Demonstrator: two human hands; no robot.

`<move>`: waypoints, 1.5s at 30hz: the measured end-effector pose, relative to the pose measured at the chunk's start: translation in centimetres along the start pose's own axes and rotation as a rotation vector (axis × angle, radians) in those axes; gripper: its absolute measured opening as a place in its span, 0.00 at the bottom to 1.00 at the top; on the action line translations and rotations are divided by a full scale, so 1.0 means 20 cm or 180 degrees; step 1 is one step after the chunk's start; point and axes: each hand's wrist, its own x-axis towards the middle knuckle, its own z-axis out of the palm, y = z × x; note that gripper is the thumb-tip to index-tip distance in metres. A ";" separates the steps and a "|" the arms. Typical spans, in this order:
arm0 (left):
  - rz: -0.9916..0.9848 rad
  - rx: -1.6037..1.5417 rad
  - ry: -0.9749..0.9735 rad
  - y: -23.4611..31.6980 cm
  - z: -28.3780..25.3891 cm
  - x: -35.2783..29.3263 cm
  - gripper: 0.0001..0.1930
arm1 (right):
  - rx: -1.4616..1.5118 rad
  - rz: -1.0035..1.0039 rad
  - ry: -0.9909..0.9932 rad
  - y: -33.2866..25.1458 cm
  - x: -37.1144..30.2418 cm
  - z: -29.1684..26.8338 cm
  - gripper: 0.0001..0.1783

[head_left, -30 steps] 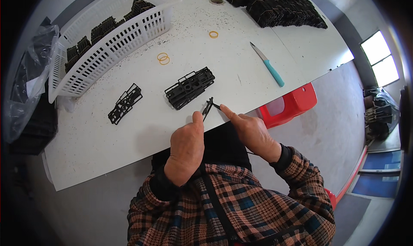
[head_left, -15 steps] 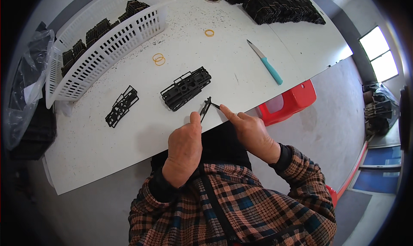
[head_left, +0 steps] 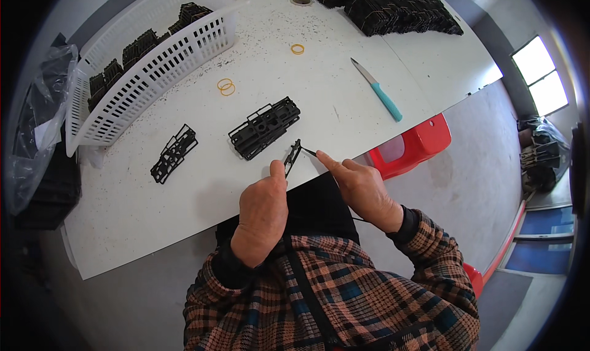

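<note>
At the table's near edge, my left hand is closed on a black plastic frame piece, held tilted with its upper end sticking out past the thumb. My right hand is closed on a thin dark pointed tool, its index finger stretched along it. The tool's tip is at the upper end of the frame piece; whether it touches cannot be made out. Just beyond lies a stack of similar black frames. Farther left, a looser black frame part rests on the table.
A white perforated basket with black parts stands at the far left. Several bundles of black parts lie far right, near a tape roll. A turquoise-handled knife, yellow rubber bands and a red stool are around.
My right hand and the thin tool have shifted slightly right, the tip drawing back a little from the frame piece's end. My left hand keeps its hold, almost still.
</note>
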 end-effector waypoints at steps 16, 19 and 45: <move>0.0032 -0.0296 0.0068 -0.02 -0.01 0.01 0.08 | 0.0129 -0.0130 0.0078 -0.02 -0.03 0.03 0.30; 0.0039 -0.0283 0.0091 -0.02 -0.01 0.01 0.08 | 0.0108 -0.0084 0.0048 -0.03 -0.04 0.01 0.29; 0.0584 -0.1824 0.1285 -0.03 -0.17 0.10 0.03 | 0.1005 0.0321 0.0081 -0.11 -0.09 0.07 0.23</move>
